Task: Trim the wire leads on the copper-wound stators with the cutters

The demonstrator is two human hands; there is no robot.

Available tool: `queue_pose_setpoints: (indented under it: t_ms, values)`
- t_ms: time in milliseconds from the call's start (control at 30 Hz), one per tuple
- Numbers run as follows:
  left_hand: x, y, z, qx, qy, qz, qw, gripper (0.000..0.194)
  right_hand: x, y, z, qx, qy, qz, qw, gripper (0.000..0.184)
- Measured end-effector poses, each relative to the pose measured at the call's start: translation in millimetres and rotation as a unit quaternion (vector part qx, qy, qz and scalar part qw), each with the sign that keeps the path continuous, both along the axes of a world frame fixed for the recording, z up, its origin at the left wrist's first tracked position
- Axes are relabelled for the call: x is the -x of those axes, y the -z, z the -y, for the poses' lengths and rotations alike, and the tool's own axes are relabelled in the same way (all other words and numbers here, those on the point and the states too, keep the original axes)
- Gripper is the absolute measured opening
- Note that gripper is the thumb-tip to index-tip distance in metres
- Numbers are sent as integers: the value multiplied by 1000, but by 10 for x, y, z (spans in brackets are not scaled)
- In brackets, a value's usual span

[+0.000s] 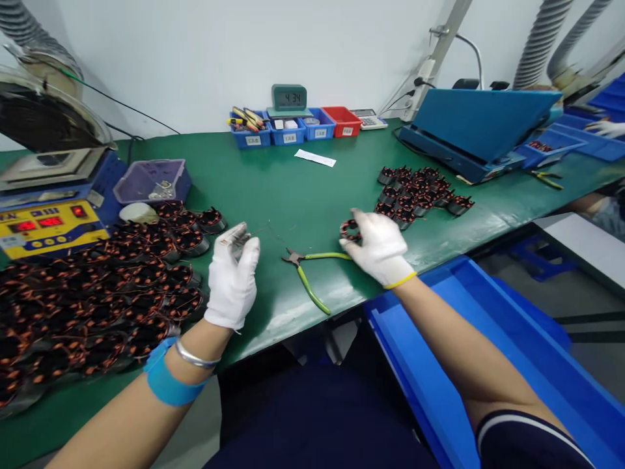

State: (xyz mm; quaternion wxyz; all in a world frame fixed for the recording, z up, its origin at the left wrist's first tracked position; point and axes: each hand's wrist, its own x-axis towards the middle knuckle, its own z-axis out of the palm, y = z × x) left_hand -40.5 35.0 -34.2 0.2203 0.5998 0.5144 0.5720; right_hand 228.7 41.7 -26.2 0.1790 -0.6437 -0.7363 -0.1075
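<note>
My left hand (232, 280), in a white glove with stained fingertips, is closed in a pinch above the bench. A thin wire (260, 229) sticks out from its fingertips. My right hand (381, 246), also gloved, has its fingers around a small ring-shaped stator (347, 229) with copper windings, partly hidden by the hand. Between the hands lie green-handled cutters (306, 281), spread apart, one handle reaching my right fingers. Many more wound stators (180, 241) are crowded on the left, and a smaller group (415, 189) sits beyond my right hand.
A soldering pot unit (53, 225) and a purple bin (153, 182) stand at the left. Small blue and red bins (340, 122), a clock (290, 98) and a paper strip (315, 157) are at the back. A blue machine (483, 130) stands right; a blue tray (469, 312) lies below the edge.
</note>
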Motion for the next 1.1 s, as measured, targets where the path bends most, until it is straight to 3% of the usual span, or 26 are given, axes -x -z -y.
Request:
queue_pose_setpoints:
  t_ms: [100,200,400,500,567,667,800,867,967,1033,1100]
  values:
    - [-52,39,26,36,33,11,999,55,-564,127,-186,-30,56,83,995,51]
    - [-63,77,-2,66,33,23,997,57,-916,222,-366,-7,100,88,991,52]
    - [-39,76,-66,84,21,-30,996,58,-1115,186,-707,35,156,60,985,58]
    - [-20,23,-30,39,-15,-178,983,53,-976,145,-719,-32,181,57,981,65]
    - [-3,-21,3,-4,-51,-278,959,49,-820,163,-662,-62,122,75,988,67]
    - [28,-80,17,14,-85,-390,917,53,-574,260,-603,13,-23,123,992,63]
    - [110,-168,-19,96,-116,-469,870,60,-276,345,-702,82,-58,135,986,70]
    - [171,-218,-36,128,-139,-483,855,63,-123,301,-759,118,-92,94,984,64]
    - [275,-275,-60,165,-176,-498,833,70,143,152,-670,163,-136,-49,976,55]
    - [340,-291,-78,192,-182,-507,821,74,353,55,-441,131,-166,-144,967,59]
    - [392,-296,-96,212,-174,-513,814,74,559,6,-113,73,-252,-160,952,69]
